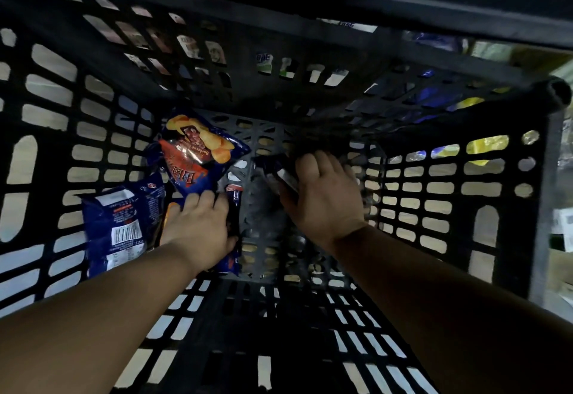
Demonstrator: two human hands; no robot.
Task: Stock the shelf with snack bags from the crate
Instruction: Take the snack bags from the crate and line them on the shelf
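Both your arms reach down into the deep black slotted plastic crate. Your left hand, at centre-left, curls over a dark bag on the floor; whether it grips, you cannot tell. Your right hand, centre-right, closes on a dark foil-edged snack bag. A blue crisp bag with orange chips lies just above your left hand, a blue barcode-side bag to its left.

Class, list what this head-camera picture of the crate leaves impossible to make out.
- Bag under the left hand: the hand covers most of it.
- Packet at the right hand: dark, blurred, unreadable.
- Goods beyond the crate wall: only slivers show through its slots.
- Shelf: top of the head view is too dark.
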